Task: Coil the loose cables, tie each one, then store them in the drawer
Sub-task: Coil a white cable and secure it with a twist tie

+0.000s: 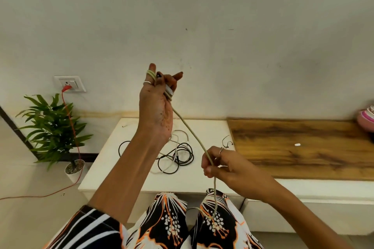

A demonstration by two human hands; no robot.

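While the beige cable [194, 137] is being fed through the closed right hand [220, 164], turns are being wrapped around the raised left hand [156, 103], whose fingers are clamping its plug. Slack tension is risking slipped loops. Farther off, thin tangled cables [174, 155] are lying on the smooth white cabinet [202, 180].

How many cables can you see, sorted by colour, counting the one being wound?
Beige cable, wound on the left hand, fed by the right hand: 1
Red cable at the wall socket: 1
Black cables on the table: tangled, at least 2
White cable, tangled: at least 1
Total: at least 5
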